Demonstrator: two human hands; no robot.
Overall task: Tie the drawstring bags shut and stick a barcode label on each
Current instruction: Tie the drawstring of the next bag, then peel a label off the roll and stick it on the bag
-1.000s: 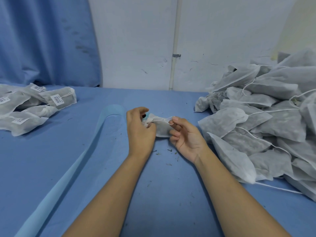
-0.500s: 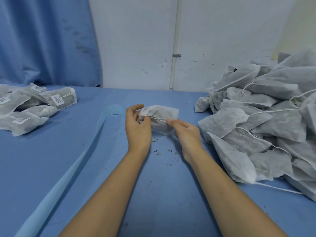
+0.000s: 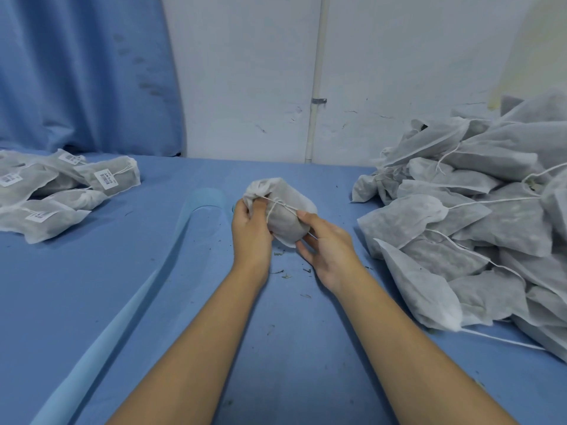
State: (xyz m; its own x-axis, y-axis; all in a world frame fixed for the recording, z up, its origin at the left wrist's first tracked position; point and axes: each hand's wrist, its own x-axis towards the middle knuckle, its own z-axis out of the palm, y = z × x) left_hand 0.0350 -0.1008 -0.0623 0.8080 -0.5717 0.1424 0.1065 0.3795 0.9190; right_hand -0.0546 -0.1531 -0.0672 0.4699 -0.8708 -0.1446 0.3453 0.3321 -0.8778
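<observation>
A white non-woven drawstring bag [image 3: 283, 217] filled with dark herbs is held above the blue table, in the middle of the view. My left hand [image 3: 250, 231] grips its gathered neck at the upper left. My right hand [image 3: 326, 243] supports the bag's lower right side and pinches the white drawstring [image 3: 280, 204], which is wrapped across the bag. A heap of unlabelled bags [image 3: 478, 222] with loose strings lies on the right. A smaller group of bags with barcode labels [image 3: 58, 188] lies at the far left.
A pale blue strip of label backing [image 3: 129, 305] curves across the blue table [image 3: 92, 271] from the bottom left up to a roll behind my left hand. Bits of dried herb are scattered under my hands. A white wall and a blue curtain stand behind the table.
The bag has been turned and lifted so its body faces me. The drawstring now crosses the bag, and my right hand has moved lower on its right side.
</observation>
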